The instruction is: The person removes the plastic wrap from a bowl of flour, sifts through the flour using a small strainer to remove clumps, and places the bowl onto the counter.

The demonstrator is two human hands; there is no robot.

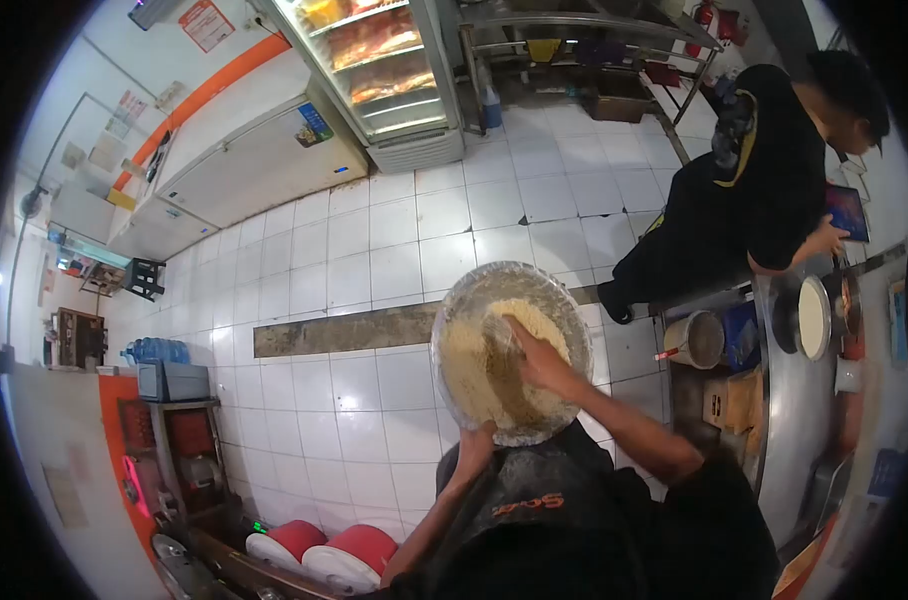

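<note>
A large round bowl [577, 345] with a clear, whitish rim sits against the front of a dark apron. Pale, crumbly powder [464, 365] fills it, with a darker brownish strip down the middle. My right hand [539, 360] reaches into the bowl from the right, its fingers pointing into the powder; whether they grip anything is hard to make out. At the bowl's near left edge, my left hand [476, 447] is closed on the rim.
Another person [764, 190] in dark clothes stands at the right beside a metal counter [789, 400]. A grey bucket [696, 340] is on the shelf below. Red tubs [359, 550] stand at the lower left. A chest freezer [254, 160] and lit display fridge [384, 60] line the far wall.
</note>
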